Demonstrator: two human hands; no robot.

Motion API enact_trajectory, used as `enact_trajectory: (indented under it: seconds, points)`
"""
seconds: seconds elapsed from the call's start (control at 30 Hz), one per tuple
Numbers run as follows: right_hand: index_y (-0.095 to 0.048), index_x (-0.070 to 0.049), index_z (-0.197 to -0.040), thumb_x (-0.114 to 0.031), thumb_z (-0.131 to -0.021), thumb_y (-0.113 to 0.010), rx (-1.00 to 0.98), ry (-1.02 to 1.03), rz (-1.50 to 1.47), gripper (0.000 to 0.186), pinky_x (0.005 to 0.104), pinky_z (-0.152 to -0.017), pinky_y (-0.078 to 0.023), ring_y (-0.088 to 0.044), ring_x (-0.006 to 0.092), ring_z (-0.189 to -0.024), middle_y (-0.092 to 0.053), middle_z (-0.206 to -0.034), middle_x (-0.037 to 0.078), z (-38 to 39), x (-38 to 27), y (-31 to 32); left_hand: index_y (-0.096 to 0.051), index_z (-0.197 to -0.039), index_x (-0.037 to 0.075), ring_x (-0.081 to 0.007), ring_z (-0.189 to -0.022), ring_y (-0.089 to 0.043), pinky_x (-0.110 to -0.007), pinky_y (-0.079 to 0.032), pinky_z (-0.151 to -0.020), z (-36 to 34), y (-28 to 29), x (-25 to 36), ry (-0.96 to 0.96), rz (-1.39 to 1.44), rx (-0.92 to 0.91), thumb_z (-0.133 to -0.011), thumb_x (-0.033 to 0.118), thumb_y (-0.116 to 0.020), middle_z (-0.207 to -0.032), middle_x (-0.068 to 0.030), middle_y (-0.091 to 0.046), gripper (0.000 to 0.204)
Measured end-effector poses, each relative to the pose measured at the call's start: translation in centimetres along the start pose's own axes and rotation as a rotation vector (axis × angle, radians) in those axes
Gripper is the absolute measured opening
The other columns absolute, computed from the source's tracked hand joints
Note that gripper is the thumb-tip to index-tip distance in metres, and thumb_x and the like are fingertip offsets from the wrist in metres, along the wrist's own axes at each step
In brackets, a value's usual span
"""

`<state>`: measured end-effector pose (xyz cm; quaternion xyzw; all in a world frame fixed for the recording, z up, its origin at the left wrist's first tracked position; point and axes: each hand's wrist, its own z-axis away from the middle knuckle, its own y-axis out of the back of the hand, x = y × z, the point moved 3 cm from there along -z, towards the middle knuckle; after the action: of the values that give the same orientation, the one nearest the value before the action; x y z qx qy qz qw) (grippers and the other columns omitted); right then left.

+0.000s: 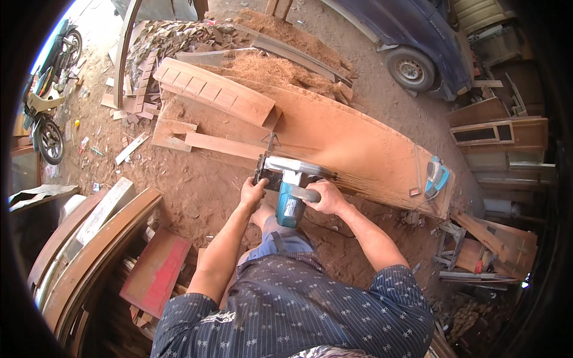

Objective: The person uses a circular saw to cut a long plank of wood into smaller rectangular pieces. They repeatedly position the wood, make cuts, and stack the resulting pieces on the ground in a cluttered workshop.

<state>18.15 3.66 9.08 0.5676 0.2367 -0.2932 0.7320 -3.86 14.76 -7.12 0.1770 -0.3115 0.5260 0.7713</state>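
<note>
A circular saw [291, 204] with a teal motor housing and a grey blade guard is held at the near edge of a sawdust-covered wooden slab [364, 155]. My right hand [328, 197] wraps round its rear handle. On the other side, my left hand [253, 192] is closed on the saw's black base plate. Whether the blade touches wood is hidden by the saw. A narrow wooden strip [224, 145] lies on the slab, running left from the saw. Behind it rests a thick wooden beam [218, 89] with a row of crosswise cuts on its face.
A teal power tool [437, 178] sits at the slab's right end. Sawdust and offcuts [185, 45] are heaped beyond. A blue vehicle [412, 36] stands far right, a motorbike [48, 107] far left. Curved planks [95, 256] and a red panel [156, 271] lie near left.
</note>
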Motion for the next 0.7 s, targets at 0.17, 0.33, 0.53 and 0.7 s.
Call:
enact_trajectory:
  seconds: [0.17,0.33,0.53,0.7]
  points:
    - [-0.071,-0.007,-0.089,-0.021,-0.076,-0.079,0.029,0.024,0.007,0.020,0.0425,-0.081,-0.051,-0.067,0.0333,-0.084,-0.071,-0.085,0.013,-1.5,-1.5,-0.9,-0.061,-0.111,-0.003,-0.0139,-0.061,-0.058,-0.031,-0.050,-0.057,-0.3,2.1,0.9,-0.015,-0.003,-0.016,-0.083,0.027,-0.075,-0.080,-0.0063,-0.063,0.043]
    - [-0.070,-0.007,-0.087,-0.018,-0.076,-0.079,0.060,0.041,0.005,0.018,0.0417,-0.080,-0.051,-0.067,0.0325,-0.081,-0.071,-0.083,0.013,-2.9,-2.6,-2.1,-0.061,-0.110,-0.003,-0.0144,-0.063,-0.060,-0.031,-0.051,-0.058,-0.8,4.0,1.4,-0.014,-0.029,0.003,-0.083,0.028,-0.075,-0.081,-0.0069,-0.064,0.044]
    - [-0.071,-0.006,-0.088,-0.018,-0.076,-0.080,0.047,0.042,0.013,0.019,0.0415,-0.081,-0.051,-0.067,0.0332,-0.081,-0.071,-0.083,0.014,-5.2,-4.2,-3.7,-0.063,-0.110,-0.003,-0.0151,-0.065,-0.061,-0.031,-0.052,-0.061,-1.8,7.1,2.3,-0.025,-0.054,0.010,-0.082,0.028,-0.075,-0.083,-0.0081,-0.066,0.044]
    - [-0.071,-0.006,-0.087,-0.020,-0.077,-0.079,0.040,0.039,-0.022,0.019,0.0425,-0.077,-0.052,-0.068,0.0339,-0.082,-0.070,-0.083,0.016,-7.5,-7.1,-4.5,-0.063,-0.112,-0.003,-0.0151,-0.065,-0.061,-0.031,-0.051,-0.060,-3.5,10.4,2.1,-0.051,-0.017,0.034,-0.082,0.029,-0.075,-0.083,-0.0074,-0.065,0.045]
